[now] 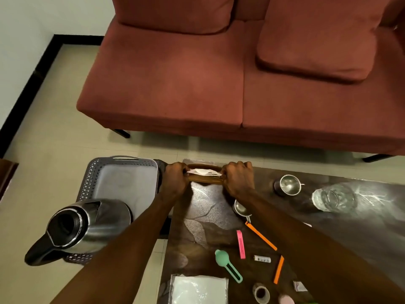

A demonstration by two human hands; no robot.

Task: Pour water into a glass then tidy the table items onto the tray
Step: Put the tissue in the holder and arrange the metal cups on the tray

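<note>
Both my hands grip a small brown wooden dish (pixel 205 180) with white sachets in it, at the far edge of the dark table (pixel 361 227). My left hand (pixel 175 178) holds its left end and my right hand (pixel 238 179) its right end. To the left stands the grey perforated tray (pixel 87 183). On the tray's near corner sits a steel kettle (pixel 87 224) with its lid open. A clear glass (pixel 334 199) stands at the right of the table, and a steel cup (pixel 288 185) is beside it.
On the table lie a small steel strainer (pixel 241 208), orange clips (pixel 260 235), a pink clip (pixel 240 244), a green scoop (pixel 226 265), a white plastic packet (pixel 199 289) and a small cup (pixel 260 292). A red sofa (pixel 219 73) stands beyond the table.
</note>
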